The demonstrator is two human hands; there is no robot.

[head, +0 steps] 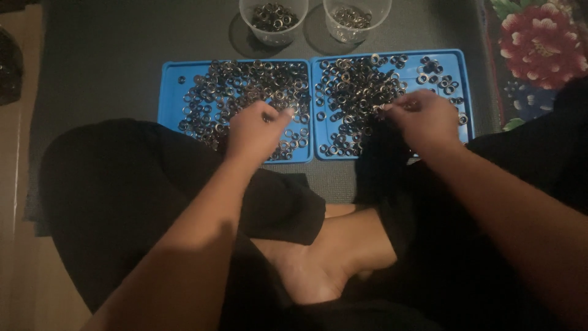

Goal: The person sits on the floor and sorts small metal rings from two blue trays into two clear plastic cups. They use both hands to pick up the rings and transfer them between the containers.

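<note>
Metal rings (245, 92) are still mostly heaping both blue trays (171, 92) mid-frame while we are pinching single ones with left hand (257, 132) and right hand (422, 116), two clear cups (272, 21) at top holding little yet.

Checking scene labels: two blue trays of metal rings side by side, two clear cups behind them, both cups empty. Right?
Not quite. The head view shows both clear cups, the left cup and the right cup, holding metal rings, not empty. The two blue trays of rings do sit side by side, with the cups behind them.
</note>
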